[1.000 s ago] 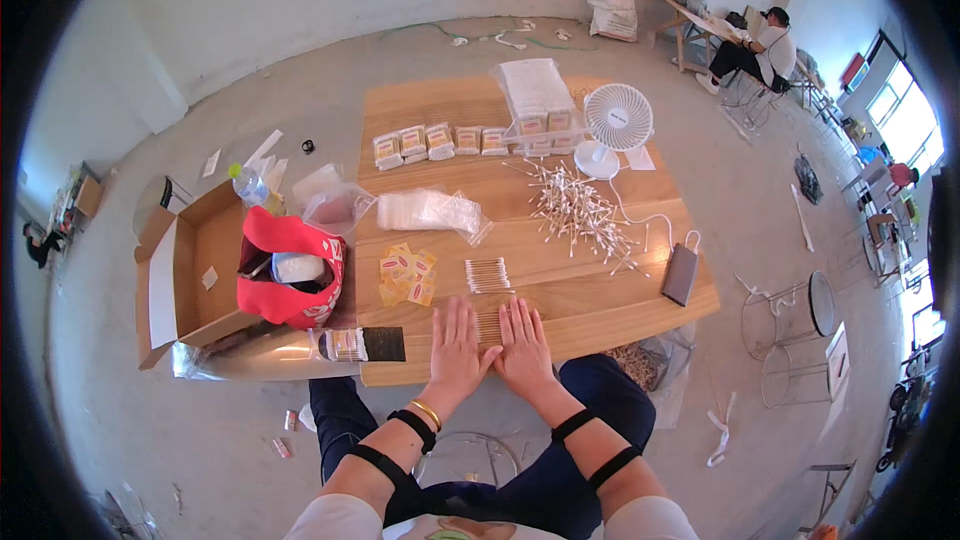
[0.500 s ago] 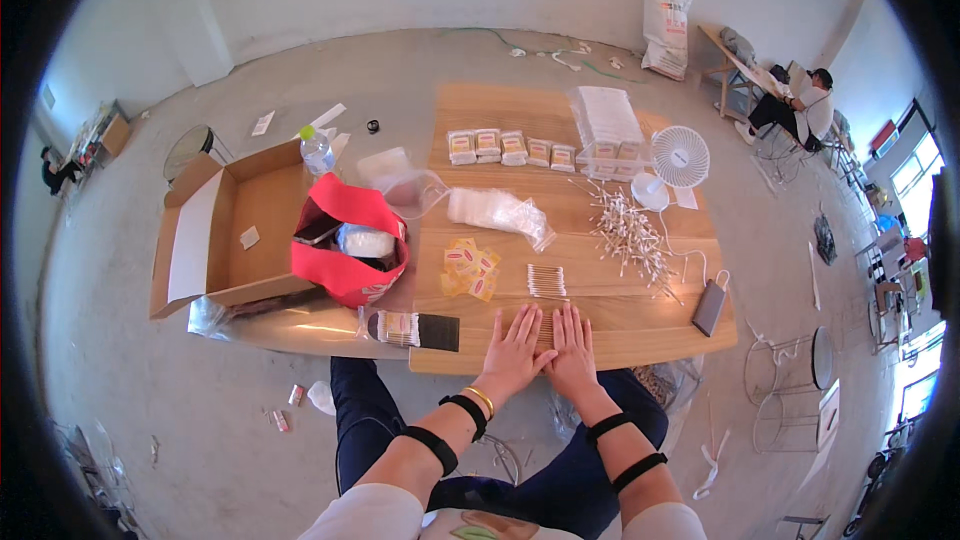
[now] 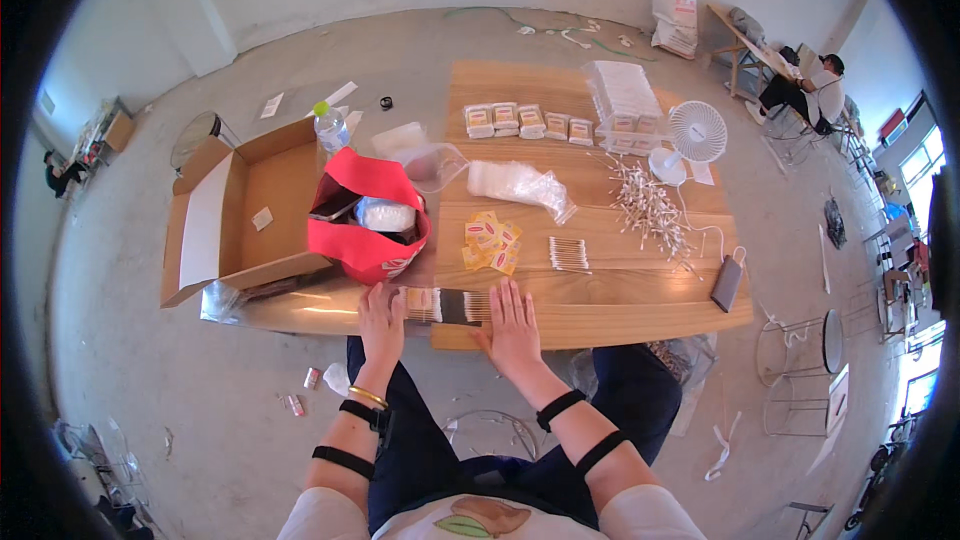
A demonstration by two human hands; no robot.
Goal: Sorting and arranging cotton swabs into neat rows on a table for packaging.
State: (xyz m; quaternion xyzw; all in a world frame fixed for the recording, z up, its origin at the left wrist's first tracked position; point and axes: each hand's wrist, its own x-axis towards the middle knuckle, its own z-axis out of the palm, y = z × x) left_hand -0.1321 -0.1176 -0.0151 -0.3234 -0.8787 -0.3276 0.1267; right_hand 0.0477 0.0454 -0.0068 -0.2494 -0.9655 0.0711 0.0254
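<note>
My left hand [image 3: 380, 328] rests at the table's near edge, fingers stretched out against the left end of a small clear bag of cotton swabs [image 3: 423, 304]. A dark flat strip [image 3: 454, 306] lies just right of that bag. More swabs [image 3: 481, 307] lie side by side on the strip's right part. My right hand [image 3: 514, 325] is flat beside them, fingers extended, touching their right end. Farther off, a neat row of swabs [image 3: 569, 254] lies on the wood. Left of that row are scattered yellow cards [image 3: 491, 243].
A red bag [image 3: 365, 175] and an open cardboard box [image 3: 275, 200] stand left. A swab heap [image 3: 645, 205], white fan [image 3: 695, 135] and grey power bank [image 3: 728, 283] are right. Packed swab boxes [image 3: 530, 122] line the back. Another person [image 3: 822, 95] sits far right.
Both hands have moved left, from the near middle of the table to the bag and dark strip, and have spread apart. Swabs that were under my hands now lie on the strip.
</note>
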